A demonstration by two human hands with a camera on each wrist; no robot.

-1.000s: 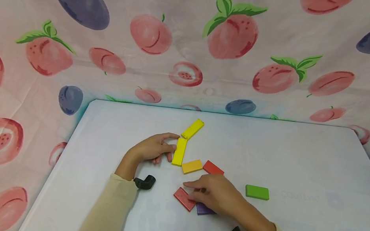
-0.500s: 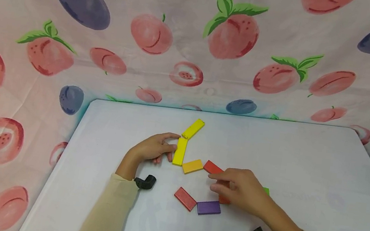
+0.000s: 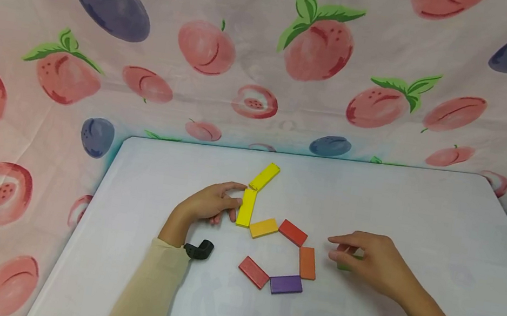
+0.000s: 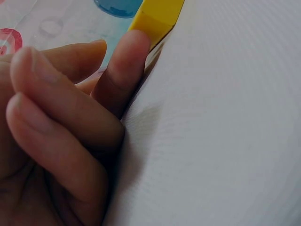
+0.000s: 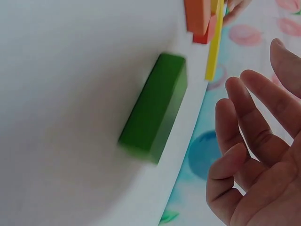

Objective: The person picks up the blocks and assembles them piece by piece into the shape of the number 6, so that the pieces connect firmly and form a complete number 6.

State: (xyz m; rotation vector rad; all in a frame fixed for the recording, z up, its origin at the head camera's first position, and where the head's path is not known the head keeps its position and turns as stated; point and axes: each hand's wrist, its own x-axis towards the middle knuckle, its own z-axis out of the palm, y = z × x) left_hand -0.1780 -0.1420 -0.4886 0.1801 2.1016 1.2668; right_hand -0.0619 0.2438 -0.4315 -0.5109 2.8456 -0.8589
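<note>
My left hand [image 3: 207, 201] lies at the left side of an upright-running yellow block [image 3: 247, 209], index fingertip by its top corner and thumb at its long side. A second yellow block [image 3: 264, 176] slants off its far end. In the left wrist view a fingertip meets a yellow block [image 4: 157, 21]. Over a green block [image 5: 157, 103] hovers my right hand [image 3: 376, 261], fingers loosely spread and holding nothing; it covers most of that block in the head view. The right wrist view shows the green block lying apart from the fingers.
From the yellow blocks a curved row runs on: amber block [image 3: 264, 228], red block [image 3: 293, 233], orange block [image 3: 307, 263], purple block [image 3: 286, 284] and a dull red block [image 3: 254, 273]. All lie flat on the white table [image 3: 445, 225]. A fruit-printed cloth [image 3: 263, 28] hangs behind.
My right hand has moved rightward, from the dull red and purple blocks, past the orange block, to over the green block. The left hand and the blocks have stayed put.
</note>
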